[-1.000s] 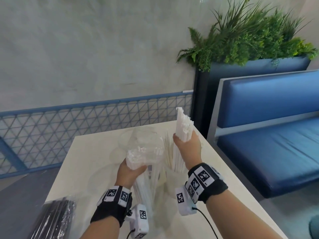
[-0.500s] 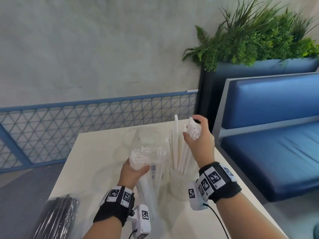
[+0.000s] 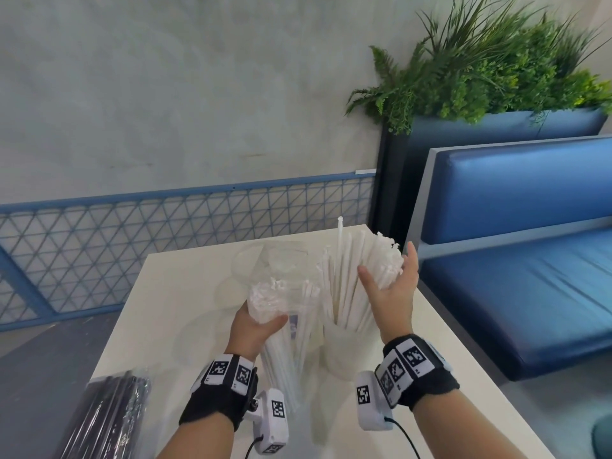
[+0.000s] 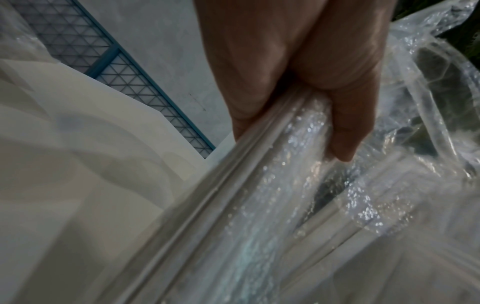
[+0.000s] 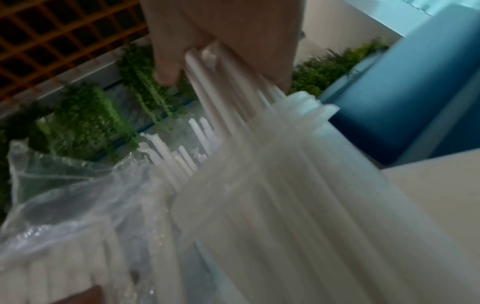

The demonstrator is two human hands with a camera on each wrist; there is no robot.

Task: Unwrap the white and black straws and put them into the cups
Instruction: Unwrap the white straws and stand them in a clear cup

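Note:
My left hand [image 3: 256, 326] grips a clear plastic bag of white straws [image 3: 281, 362], held upright over the table; in the left wrist view its fingers [image 4: 337, 102] curl round the crinkled bag [image 4: 259, 205]. A bundle of loose white straws [image 3: 344, 276] stands in a translucent cup [image 3: 341, 356] right of the bag. My right hand [image 3: 389, 286] is spread, palm against the leaning straw tops, not closed on them. The right wrist view shows the straws [image 5: 298, 164] fanning out of the cup [image 5: 207, 216]. A wrapped pack of black straws [image 3: 109, 422] lies at the table's near left corner.
Clear empty cups [image 3: 265, 266] stand behind the bag on the white table [image 3: 178, 286]. A blue bench [image 3: 516, 276] runs close along the table's right side, with a planter of greenery [image 3: 490, 67] behind it. A blue mesh railing [image 3: 132, 233] is beyond the far edge.
My right hand held a bundle of white straws high, lowered it into the cup, then let go and spread its fingers. The left hand stayed on the bag.

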